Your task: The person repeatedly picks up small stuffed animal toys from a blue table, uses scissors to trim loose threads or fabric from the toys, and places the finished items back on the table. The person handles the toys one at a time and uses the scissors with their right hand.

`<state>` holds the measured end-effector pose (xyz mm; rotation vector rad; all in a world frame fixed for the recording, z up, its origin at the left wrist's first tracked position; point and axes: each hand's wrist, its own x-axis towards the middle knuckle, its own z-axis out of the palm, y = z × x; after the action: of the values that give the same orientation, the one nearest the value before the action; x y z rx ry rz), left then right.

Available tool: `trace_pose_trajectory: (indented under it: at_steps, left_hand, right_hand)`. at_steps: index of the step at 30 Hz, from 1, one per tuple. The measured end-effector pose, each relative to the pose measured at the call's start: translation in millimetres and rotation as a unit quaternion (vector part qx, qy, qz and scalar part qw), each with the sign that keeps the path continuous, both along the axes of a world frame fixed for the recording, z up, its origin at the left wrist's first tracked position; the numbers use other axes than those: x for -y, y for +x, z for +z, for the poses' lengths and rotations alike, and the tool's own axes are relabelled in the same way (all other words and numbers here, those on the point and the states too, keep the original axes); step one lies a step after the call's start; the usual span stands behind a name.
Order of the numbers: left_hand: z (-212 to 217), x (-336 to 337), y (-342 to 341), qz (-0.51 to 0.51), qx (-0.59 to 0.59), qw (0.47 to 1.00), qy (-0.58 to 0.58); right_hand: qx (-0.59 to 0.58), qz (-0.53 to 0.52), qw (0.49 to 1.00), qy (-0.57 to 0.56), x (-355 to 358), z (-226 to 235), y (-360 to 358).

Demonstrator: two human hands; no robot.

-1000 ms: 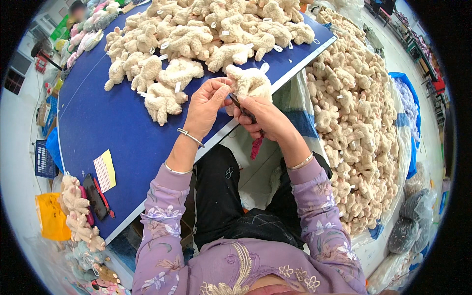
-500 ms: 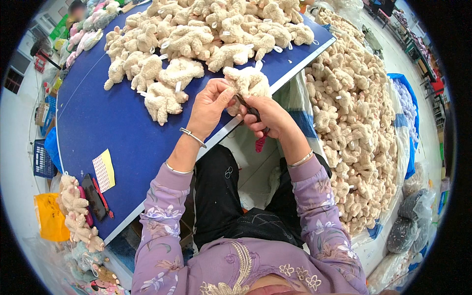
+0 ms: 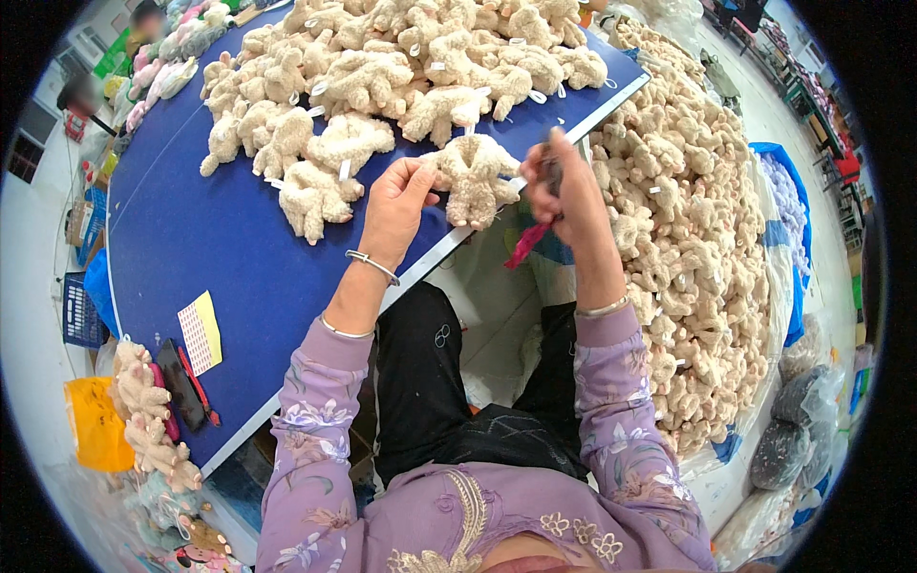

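Hands work a beige plush toy (image 3: 472, 177) over the blue surface (image 3: 191, 258) edge.
Left hand (image 3: 396, 205) pinches the toy's side; right hand (image 3: 564, 181) closes its grip on a dark tool (image 3: 550, 167) beside it, red-pink strip (image 3: 527, 244) dangling.

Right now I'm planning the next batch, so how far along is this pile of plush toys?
Done, it seems: a heap of plush toys on the blue table. In hand: the left hand holds one toy, the right hand a dark tool. Left, probably: the bigger heap on the right.
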<state>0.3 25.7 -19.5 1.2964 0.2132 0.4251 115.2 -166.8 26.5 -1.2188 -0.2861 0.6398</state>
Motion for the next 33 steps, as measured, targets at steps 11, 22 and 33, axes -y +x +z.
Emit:
trace_pose_trajectory:
  at_steps: [11,22,33]
  left_hand:
    - [21.7,-5.6,-9.8,-0.058,-0.03,0.983,0.174]
    - [25.5,18.8,-9.1,-0.114,-0.007,0.883,0.455]
    - [37.1,43.2,-10.3,0.004,-0.014,0.848,0.53]
  right_hand:
    - [0.225,-0.023,0.951,-0.21,-18.2,-31.3,13.8]
    - [0.071,-0.117,0.989,-0.048,-16.1,-19.9,10.9]
    - [0.071,-0.061,0.996,-0.012,-12.8,14.0,-11.0]
